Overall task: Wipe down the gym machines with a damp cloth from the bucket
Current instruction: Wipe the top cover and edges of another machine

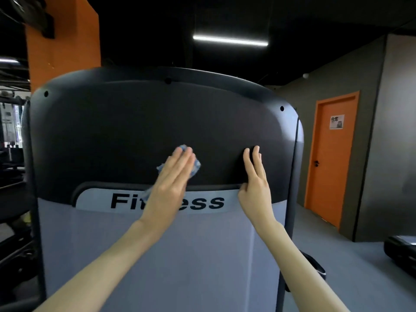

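Observation:
A gym machine's tall shroud fills the view, with a dark upper panel (126,131) and a grey lower panel (94,255) bearing the word "Fitness". My left hand (171,183) presses a small blue cloth (196,165) flat against the dark panel near its lower edge; the fingers are straight and the cloth shows only at its edges. A short way to the right, my right hand (255,183) rests flat on the same panel with straight fingers and holds nothing. No bucket is in view.
An orange pillar (63,41) stands behind the machine at the left. An orange door (331,163) is in the grey wall at the right, with open grey floor (337,255) before it. Dark equipment sits at the far left and lower right (400,251).

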A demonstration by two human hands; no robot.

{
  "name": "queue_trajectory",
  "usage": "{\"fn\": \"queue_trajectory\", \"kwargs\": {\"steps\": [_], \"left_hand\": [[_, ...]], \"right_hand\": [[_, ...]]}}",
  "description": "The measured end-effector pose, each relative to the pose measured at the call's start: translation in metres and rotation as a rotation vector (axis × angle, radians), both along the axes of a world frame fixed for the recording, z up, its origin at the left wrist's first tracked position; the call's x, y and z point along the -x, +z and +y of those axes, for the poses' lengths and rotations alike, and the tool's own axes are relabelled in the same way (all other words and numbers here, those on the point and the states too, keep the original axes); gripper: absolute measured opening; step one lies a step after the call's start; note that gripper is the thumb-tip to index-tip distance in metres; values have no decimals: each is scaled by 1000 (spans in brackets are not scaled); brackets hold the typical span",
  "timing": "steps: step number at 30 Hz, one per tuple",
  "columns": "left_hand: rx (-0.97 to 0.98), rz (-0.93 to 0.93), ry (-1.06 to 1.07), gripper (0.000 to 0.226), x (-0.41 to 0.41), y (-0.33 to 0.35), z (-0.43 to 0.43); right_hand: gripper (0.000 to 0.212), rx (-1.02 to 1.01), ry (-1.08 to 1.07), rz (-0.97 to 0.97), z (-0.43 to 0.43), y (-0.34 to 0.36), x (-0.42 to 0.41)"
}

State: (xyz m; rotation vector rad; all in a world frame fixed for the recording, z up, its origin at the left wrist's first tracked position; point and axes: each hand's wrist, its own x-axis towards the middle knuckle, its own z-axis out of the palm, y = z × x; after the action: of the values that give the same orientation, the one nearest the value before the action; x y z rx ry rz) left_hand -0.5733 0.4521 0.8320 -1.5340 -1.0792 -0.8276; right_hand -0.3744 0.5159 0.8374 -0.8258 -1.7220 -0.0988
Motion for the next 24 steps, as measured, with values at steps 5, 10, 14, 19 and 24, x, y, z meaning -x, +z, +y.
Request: {"fn": "queue_trajectory", "kwargs": {"steps": [5,10,14,19,24], "left_hand": [[161,278,-81,60,-47,-19,19],[194,324,-137,54,-3,-8,3],[201,323,-27,62,49,-15,-20],[139,292,84,76,28,-22,-20],[107,480,158,68,-24,-17,-1]], "right_hand": [[86,-22,-42,-30,1,-3,-2],[89,-17,-93,-66,0,-2,-3],[89,1,-72,-13,-2,-1,3],[90,9,-66,11,-2,-1,8],[90,-6,-115,-8,-4,-1,9]]}}
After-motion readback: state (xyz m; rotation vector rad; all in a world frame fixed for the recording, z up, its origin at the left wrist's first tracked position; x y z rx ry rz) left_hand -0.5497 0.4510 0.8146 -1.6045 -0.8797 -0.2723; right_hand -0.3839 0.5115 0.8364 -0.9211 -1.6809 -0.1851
